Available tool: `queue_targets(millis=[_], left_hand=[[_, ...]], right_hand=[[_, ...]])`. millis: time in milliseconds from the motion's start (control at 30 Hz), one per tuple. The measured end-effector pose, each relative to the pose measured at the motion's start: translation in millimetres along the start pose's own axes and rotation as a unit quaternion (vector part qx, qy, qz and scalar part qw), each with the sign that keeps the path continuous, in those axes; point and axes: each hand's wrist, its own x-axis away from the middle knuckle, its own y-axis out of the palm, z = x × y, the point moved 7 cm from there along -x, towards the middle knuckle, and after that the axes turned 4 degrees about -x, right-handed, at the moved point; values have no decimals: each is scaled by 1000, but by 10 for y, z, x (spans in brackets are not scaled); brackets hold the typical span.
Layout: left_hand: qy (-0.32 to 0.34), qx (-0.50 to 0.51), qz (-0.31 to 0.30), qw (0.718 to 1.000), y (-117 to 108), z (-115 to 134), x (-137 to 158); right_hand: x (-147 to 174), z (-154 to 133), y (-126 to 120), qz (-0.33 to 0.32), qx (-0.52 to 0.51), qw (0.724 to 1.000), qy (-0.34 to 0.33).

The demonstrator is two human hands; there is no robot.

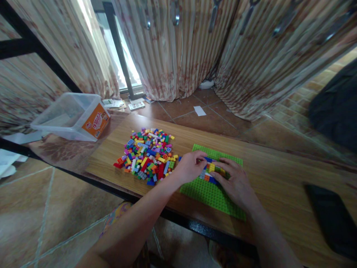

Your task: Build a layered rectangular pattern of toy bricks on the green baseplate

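A green studded baseplate (214,199) lies on the wooden table, with a cluster of coloured building bricks (212,167) on its middle. My left hand (191,165) is at the cluster's left side, fingers bent in a pinch; whatever is between the fingertips is hidden. From the right, my right hand (235,180) bends over the cluster, thumb and forefinger on either side of its yellow and green bricks. Blue, orange, white and grey bricks show between the hands. Just left of the baseplate spreads a loose pile of small bricks (147,152) in many colours.
A clear plastic tub (64,115) with an orange label stands at the far left. The wooden tabletop (275,175) extends right to a black phone-like slab (330,216). Beyond hang striped curtains (178,48), and a white paper (199,111) lies on the tiled floor.
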Motion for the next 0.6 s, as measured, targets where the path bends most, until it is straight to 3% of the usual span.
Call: queue_targets(millis=[367,600], left_hand=[[-19,-114,38,993,3,33,17],[-26,-135,37,990,2,15,-2]], right_hand=[[5,13,8,10,-12,1000,15],[6,11,-3,-3,-20,1000,11]])
